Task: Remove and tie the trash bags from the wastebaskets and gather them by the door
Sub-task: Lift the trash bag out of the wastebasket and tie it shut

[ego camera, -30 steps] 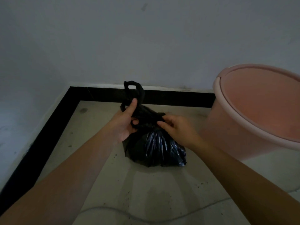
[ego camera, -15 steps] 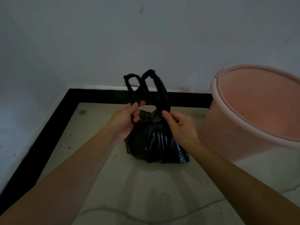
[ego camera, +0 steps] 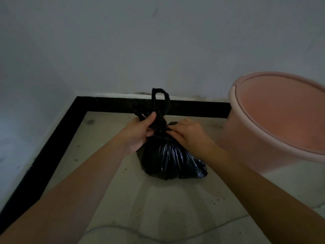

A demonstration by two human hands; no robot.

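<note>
black trash bag (ego camera: 168, 159) on floor, neck pinched between left hand (ego camera: 139, 132), right hand (ego camera: 188, 132)

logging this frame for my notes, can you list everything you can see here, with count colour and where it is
trash bag: one, black and glossy, on the floor in the middle, neck gathered
bag handles: two loops, black, sticking up above the neck
wastebasket: one, pink, at right beside the bag, no liner visible
floor: pale grey, speckled with dirt
baseboard: black strip along the corner of the walls
wall: white, behind and to the left
cord: one, pale, lying across the near floor
left hand: one, gripping the handles at the neck
right hand: one, pinching the neck from the right
</note>
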